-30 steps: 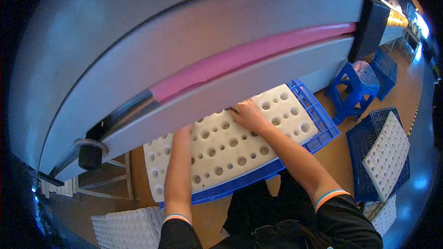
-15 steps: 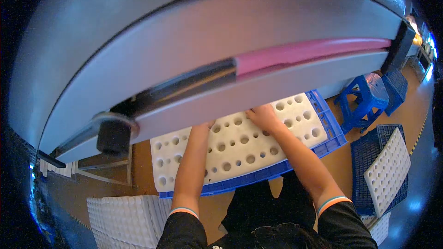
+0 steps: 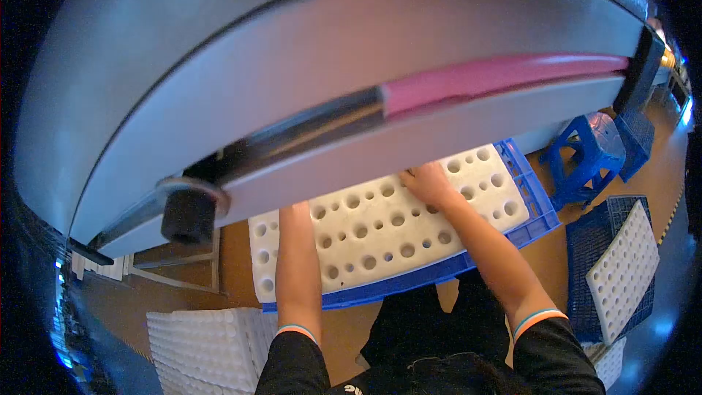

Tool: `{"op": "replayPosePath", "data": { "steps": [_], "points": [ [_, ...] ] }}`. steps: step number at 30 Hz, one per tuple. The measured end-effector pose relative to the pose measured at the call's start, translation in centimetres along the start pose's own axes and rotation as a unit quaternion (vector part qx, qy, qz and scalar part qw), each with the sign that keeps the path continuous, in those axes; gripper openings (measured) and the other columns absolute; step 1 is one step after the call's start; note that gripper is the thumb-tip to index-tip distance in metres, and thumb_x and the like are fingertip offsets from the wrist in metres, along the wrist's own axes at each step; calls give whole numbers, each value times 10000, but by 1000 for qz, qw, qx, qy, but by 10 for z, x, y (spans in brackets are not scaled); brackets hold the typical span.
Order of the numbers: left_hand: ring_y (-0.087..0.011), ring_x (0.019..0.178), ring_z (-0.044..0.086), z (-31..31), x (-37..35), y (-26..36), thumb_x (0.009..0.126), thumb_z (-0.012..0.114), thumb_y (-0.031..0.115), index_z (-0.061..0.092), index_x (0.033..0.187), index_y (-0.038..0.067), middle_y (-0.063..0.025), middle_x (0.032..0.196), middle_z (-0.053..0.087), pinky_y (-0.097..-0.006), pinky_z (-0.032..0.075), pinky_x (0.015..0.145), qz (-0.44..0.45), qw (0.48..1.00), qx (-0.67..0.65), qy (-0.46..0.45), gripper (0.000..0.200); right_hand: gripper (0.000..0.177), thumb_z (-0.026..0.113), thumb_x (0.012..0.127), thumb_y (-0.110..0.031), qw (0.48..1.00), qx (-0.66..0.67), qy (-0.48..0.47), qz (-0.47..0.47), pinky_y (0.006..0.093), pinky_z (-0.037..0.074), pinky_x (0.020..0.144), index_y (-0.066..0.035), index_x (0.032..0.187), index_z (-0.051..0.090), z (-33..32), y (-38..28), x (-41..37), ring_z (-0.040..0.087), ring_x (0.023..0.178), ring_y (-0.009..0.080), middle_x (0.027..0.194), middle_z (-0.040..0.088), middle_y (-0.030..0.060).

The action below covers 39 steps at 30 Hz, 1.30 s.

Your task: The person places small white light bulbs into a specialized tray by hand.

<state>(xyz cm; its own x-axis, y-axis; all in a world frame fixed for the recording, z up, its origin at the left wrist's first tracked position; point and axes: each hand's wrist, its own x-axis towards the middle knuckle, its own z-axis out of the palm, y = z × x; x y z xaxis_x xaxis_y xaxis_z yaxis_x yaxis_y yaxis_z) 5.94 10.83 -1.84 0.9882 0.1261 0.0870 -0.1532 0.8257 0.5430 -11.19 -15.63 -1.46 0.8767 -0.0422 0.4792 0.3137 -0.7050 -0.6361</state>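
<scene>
Below the machine's edge lies a white foam tray (image 3: 344, 249) with rows of round holes, set on a blue plastic crate (image 3: 537, 205). My right hand (image 3: 425, 181) is over the tray's upper middle, its fingers bent down at the holes; whether they hold anything is too small to tell. The left forearm crosses the tray's left part, and my left hand is hidden behind the light metal bar (image 3: 329, 168).
A large grey machine panel (image 3: 292, 51) with a pink strip (image 3: 504, 80) fills the top. Blue stools (image 3: 589, 153) stand right. A dark crate (image 3: 592, 241) bears another foam tray (image 3: 625, 274). Foam trays (image 3: 205, 347) are stacked lower left; a metal frame (image 3: 216, 263) stands left.
My left hand has moved left along the tray and out of sight behind the bar. My right hand remains at about the same part of the tray. The whole view has shifted slightly.
</scene>
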Motion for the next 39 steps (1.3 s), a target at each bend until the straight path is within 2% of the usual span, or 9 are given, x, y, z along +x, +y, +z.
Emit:
{"op": "replayPosePath", "data": {
  "steps": [14,15,17,18,19,22,25,29,39],
  "points": [
    [-333,932,659,-21,45,-44,938,439,-3,341,1378,71,-182,1247,498,-381,605,639,-36,909,415,2,457,160,582,818,-143,1000,-2,-5,-3,405,419,947,-91,934,680,2,7,0,555,1046,284,994,658,65],
    [-309,895,660,-29,48,-49,921,455,-9,374,1365,81,-172,1258,492,-355,585,643,160,809,565,7,460,160,582,818,-143,1000,-7,1,4,405,419,947,-91,934,680,4,10,-1,555,1046,284,994,658,65],
    [-262,820,662,-45,50,-60,886,486,-21,440,1338,101,-153,1280,479,-303,547,650,514,453,728,18,470,171,576,815,-137,998,9,19,-51,406,418,955,-94,939,685,7,16,0,553,1055,289,998,658,68],
    [-224,782,644,-9,16,-56,858,527,-10,481,1305,62,-143,1266,491,-280,521,654,549,451,704,6,455,178,570,811,-131,999,6,19,-46,405,418,960,-96,939,688,8,17,1,553,1064,285,1001,659,66],
    [-224,782,644,-3,9,-58,858,527,-10,481,1305,62,-143,1266,491,-280,521,654,551,452,701,2,455,178,570,811,-131,999,4,24,-44,405,418,960,-96,939,688,6,17,0,553,1064,285,1001,659,66],
    [-186,842,638,7,-2,-48,931,526,93,550,1188,55,-115,1060,616,-295,513,615,85,858,506,-39,261,175,585,811,-113,999,-2,18,-43,397,420,950,-49,943,681,7,15,2,571,1034,277,1004,667,92],
    [-194,861,644,4,4,-53,966,497,163,566,1112,77,-93,979,641,-300,532,639,22,961,274,-8,183,174,576,804,-134,999,22,22,-26,406,425,945,-103,932,691,10,18,4,558,1059,276,990,659,77],
    [-298,980,630,13,-22,-85,989,438,356,442,1233,82,-164,1150,592,-389,542,817,-194,981,-9,-26,367,170,580,803,-136,998,9,26,-48,406,430,936,-99,927,690,11,21,3,561,1043,279,975,657,82],
    [-347,1175,531,14,-36,-74,928,385,587,226,1454,156,-183,1377,410,-345,591,696,-234,972,-26,-22,699,175,587,806,-107,998,18,7,-52,404,416,947,-58,950,674,7,18,3,557,1040,298,1002,652,94]
  ]
}}
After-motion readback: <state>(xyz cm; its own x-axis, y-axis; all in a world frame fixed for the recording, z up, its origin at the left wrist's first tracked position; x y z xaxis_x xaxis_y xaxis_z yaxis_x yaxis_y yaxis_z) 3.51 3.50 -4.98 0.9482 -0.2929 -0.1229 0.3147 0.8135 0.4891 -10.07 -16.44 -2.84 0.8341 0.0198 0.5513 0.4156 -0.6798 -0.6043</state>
